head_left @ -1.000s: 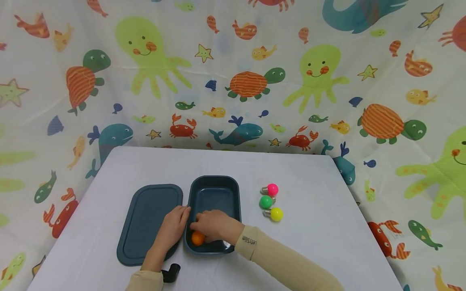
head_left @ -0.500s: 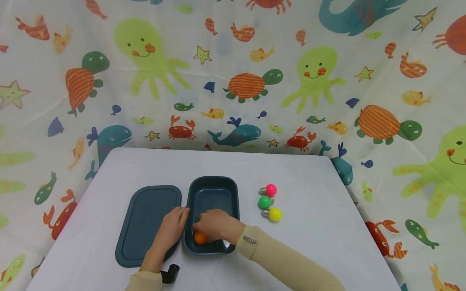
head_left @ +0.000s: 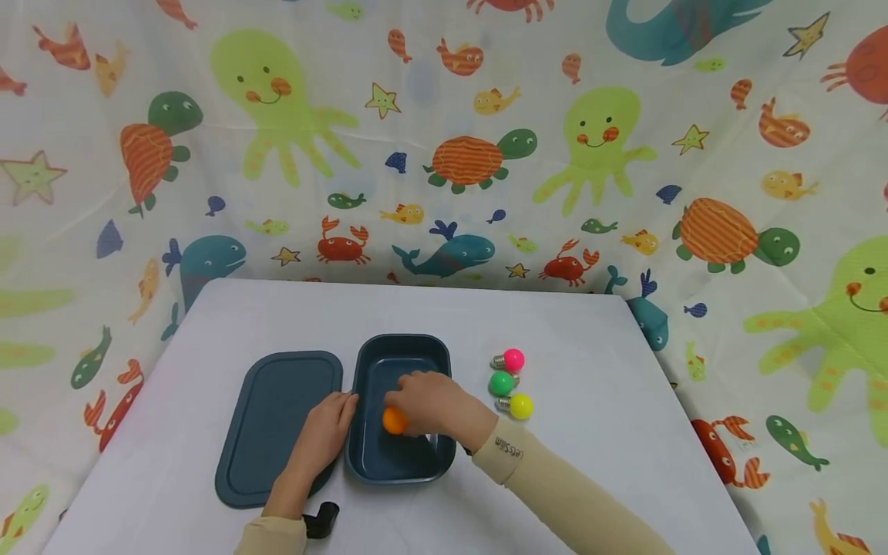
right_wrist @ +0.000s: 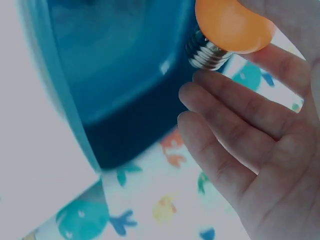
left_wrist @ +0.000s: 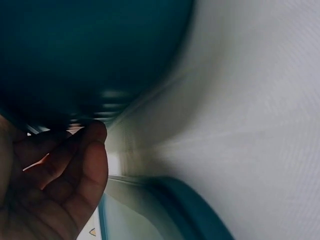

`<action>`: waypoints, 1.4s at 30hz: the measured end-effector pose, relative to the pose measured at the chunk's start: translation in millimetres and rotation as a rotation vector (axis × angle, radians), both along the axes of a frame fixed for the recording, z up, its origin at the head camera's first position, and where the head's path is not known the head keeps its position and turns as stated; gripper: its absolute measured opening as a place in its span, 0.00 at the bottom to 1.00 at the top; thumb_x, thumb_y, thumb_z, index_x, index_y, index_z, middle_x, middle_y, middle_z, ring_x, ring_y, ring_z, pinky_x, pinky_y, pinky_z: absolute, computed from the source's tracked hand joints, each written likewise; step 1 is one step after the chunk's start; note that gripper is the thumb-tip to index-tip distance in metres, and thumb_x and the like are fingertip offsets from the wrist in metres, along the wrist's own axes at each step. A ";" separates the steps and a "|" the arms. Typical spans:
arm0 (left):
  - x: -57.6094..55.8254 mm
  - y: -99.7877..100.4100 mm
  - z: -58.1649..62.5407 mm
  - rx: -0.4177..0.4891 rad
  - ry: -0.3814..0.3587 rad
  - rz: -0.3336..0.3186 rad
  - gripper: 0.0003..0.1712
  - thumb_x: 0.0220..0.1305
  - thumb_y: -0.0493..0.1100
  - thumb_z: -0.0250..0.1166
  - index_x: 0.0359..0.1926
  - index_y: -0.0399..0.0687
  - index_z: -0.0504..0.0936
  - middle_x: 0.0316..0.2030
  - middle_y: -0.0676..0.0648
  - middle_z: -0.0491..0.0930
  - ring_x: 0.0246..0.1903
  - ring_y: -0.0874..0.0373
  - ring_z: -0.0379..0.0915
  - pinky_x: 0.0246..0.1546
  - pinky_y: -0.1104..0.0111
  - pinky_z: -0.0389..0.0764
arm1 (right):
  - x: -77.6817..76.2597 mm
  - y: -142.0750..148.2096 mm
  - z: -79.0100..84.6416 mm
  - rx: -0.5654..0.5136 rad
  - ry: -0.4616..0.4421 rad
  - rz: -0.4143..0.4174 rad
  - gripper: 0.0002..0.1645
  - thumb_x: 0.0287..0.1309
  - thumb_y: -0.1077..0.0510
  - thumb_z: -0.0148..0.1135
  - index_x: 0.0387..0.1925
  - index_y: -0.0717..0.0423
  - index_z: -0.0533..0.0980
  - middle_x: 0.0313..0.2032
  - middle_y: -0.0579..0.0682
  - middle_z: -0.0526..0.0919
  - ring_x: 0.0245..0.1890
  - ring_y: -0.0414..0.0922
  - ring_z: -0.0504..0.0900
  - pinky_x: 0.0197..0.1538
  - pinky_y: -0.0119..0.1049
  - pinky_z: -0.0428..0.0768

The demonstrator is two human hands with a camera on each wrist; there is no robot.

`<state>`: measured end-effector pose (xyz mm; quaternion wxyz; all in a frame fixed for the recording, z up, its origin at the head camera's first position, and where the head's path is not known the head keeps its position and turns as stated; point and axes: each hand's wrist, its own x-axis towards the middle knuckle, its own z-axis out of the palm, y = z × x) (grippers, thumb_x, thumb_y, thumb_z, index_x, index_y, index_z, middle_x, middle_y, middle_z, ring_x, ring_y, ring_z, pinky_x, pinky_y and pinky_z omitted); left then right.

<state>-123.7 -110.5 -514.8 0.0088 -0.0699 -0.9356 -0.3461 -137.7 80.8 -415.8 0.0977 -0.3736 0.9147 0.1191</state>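
Observation:
My right hand (head_left: 433, 401) pinches an orange light bulb (head_left: 395, 421) over the dark blue box (head_left: 402, 470). In the right wrist view the bulb's metal screw base (right_wrist: 207, 52) shows below the orange globe, and the other fingers (right_wrist: 215, 155) extend loosely beside it. At the box's left side rests my left hand (head_left: 326, 432), fingertips right at the rim. The left wrist view shows those bent fingers (left_wrist: 92, 170) against the box's outer wall (left_wrist: 100, 55). The hand and forearm lie partly over the dark blue lid (head_left: 260, 424).
Right of the box, pink (head_left: 514, 359), green (head_left: 501, 383) and yellow (head_left: 521, 406) light bulbs lie in a column on the white table (head_left: 590, 462). A black wrist-camera part (head_left: 322, 520) sits by the left wrist. A sea-animal curtain (head_left: 430, 100) hangs behind.
My right hand has lifted the orange bulb from the box's near left corner, up and to the right. The left hand stays at the box's left rim.

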 end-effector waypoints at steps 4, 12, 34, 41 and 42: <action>-0.2 -0.4 1.1 -0.004 -0.002 0.006 0.19 0.70 0.47 0.47 0.39 0.42 0.81 0.28 0.49 0.74 0.29 0.58 0.68 0.31 0.63 0.70 | -4.3 13.6 18.1 -0.019 0.062 -0.040 0.25 0.46 0.40 0.67 0.48 0.39 0.76 0.42 0.44 0.79 0.38 0.42 0.75 0.42 0.32 0.77; -0.2 -1.3 0.4 0.000 -0.002 0.000 0.18 0.70 0.46 0.47 0.38 0.41 0.81 0.26 0.50 0.72 0.26 0.58 0.65 0.29 0.65 0.68 | -10.7 38.4 40.9 -0.061 0.072 -0.156 0.25 0.44 0.42 0.70 0.45 0.45 0.77 0.40 0.47 0.78 0.37 0.44 0.75 0.40 0.34 0.77; -3.4 -0.4 -2.5 -0.014 0.008 -0.013 0.19 0.71 0.47 0.46 0.38 0.40 0.81 0.26 0.49 0.72 0.27 0.57 0.65 0.29 0.65 0.69 | 2.2 110.7 12.9 0.092 0.103 -0.350 0.24 0.36 0.39 0.72 0.36 0.47 0.81 0.41 0.48 0.78 0.33 0.44 0.74 0.30 0.36 0.77; -2.7 0.1 -2.2 -0.018 0.029 -0.017 0.19 0.70 0.46 0.47 0.38 0.40 0.81 0.28 0.48 0.74 0.28 0.57 0.68 0.31 0.63 0.71 | 11.5 118.8 -11.4 0.152 0.014 -0.444 0.25 0.33 0.37 0.73 0.30 0.49 0.80 0.37 0.48 0.75 0.32 0.43 0.71 0.29 0.34 0.74; -2.7 0.5 -2.3 -0.018 0.031 -0.019 0.19 0.70 0.46 0.47 0.39 0.39 0.81 0.28 0.48 0.74 0.28 0.56 0.68 0.32 0.63 0.71 | 12.7 119.8 -13.7 0.162 0.010 -0.448 0.25 0.32 0.37 0.73 0.29 0.49 0.80 0.35 0.48 0.74 0.31 0.43 0.71 0.28 0.34 0.73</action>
